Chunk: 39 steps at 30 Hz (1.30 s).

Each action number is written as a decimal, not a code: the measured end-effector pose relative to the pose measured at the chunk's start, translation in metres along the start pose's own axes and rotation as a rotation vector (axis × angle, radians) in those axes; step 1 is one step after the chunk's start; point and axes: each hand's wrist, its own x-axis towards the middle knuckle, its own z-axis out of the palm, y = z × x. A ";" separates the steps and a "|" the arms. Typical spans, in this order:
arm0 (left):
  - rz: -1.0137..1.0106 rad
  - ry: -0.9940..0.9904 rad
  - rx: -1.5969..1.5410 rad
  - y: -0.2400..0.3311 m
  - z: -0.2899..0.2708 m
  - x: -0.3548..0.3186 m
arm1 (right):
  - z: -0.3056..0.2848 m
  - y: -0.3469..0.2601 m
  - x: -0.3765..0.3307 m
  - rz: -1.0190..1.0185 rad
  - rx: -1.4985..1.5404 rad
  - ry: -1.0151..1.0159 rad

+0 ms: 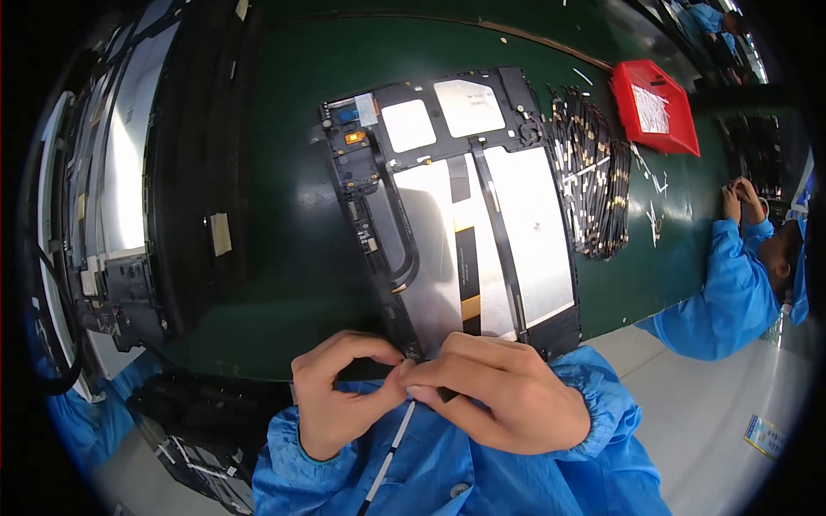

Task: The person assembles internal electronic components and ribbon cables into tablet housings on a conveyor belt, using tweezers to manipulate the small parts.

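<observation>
Both hands meet at the near edge of the open tablet (452, 206) on the green table (284, 103). Left hand (340, 391) and right hand (499, 391) pinch a thin white strip (391, 451) between closed fingertips. Far right lie cable bundles (594, 172) and a red tray (654, 107).

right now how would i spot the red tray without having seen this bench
Start at the green table and the big open tablet frame lying in its middle. Go right past the heap of dark flex cables to the far corner: the red tray is the only bright red thing, holding small white pieces.
</observation>
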 end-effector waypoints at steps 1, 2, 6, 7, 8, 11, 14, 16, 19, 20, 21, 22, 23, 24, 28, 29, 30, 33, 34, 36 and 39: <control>0.005 -0.021 0.008 0.000 -0.001 0.000 | 0.002 0.001 -0.001 -0.014 -0.061 0.001; 0.003 -0.019 0.008 -0.001 -0.002 -0.001 | 0.003 0.001 -0.002 -0.027 -0.123 0.002; -0.011 -0.018 0.013 -0.005 -0.003 -0.009 | 0.008 -0.003 -0.004 0.014 -0.363 0.151; -0.062 0.004 -0.043 -0.006 -0.003 -0.012 | 0.009 -0.002 -0.005 0.035 -0.403 0.158; -0.066 0.005 -0.040 -0.007 -0.004 -0.018 | 0.010 0.001 -0.006 0.057 -0.443 0.165; -0.160 -0.144 -0.056 -0.013 -0.011 -0.028 | 0.014 0.016 -0.006 -0.028 -0.406 0.214; -0.191 -0.188 -0.168 -0.015 -0.011 -0.050 | 0.017 0.012 -0.014 -0.173 -0.285 0.240; -0.167 -0.145 -0.176 -0.009 -0.007 -0.043 | 0.016 0.018 -0.014 -0.226 -0.129 0.196; -0.095 -0.071 -0.212 0.001 0.002 -0.034 | 0.009 0.009 -0.017 -0.150 0.026 0.134; -0.052 -0.044 -0.245 0.004 0.003 -0.031 | 0.006 0.005 -0.017 -0.016 0.025 0.116; -0.045 -0.048 -0.239 0.006 0.004 -0.031 | 0.007 0.006 -0.014 -0.026 0.019 0.162; -0.041 -0.074 -0.227 0.008 0.005 -0.030 | 0.005 0.009 -0.016 -0.034 0.019 0.170; -0.036 -0.102 -0.214 0.011 0.006 -0.029 | 0.003 0.015 -0.017 -0.144 0.005 0.172; -0.026 -0.120 -0.213 0.010 0.007 -0.027 | 0.003 0.020 -0.020 -0.245 -0.016 0.185; 0.278 0.110 0.050 0.004 0.013 -0.018 | 0.002 0.012 -0.028 -0.412 -0.144 0.157; 0.338 0.046 0.059 0.004 0.012 -0.018 | 0.002 0.011 -0.028 -0.463 -0.150 0.132; 0.393 -0.004 0.072 0.004 0.009 -0.017 | -0.008 0.007 -0.028 -0.459 -0.172 0.142; 0.578 -0.152 0.351 0.018 0.012 0.002 | -0.060 0.020 -0.023 -0.523 -0.399 0.242; 0.563 -0.148 0.384 0.020 0.016 0.006 | -0.087 0.033 -0.025 -0.524 -0.474 0.352; 0.490 -0.051 0.360 0.021 0.022 0.009 | -0.136 0.018 -0.010 -0.257 -0.489 0.985; 0.492 0.007 0.267 0.009 0.020 0.011 | -0.220 0.056 0.003 -0.023 -0.607 1.169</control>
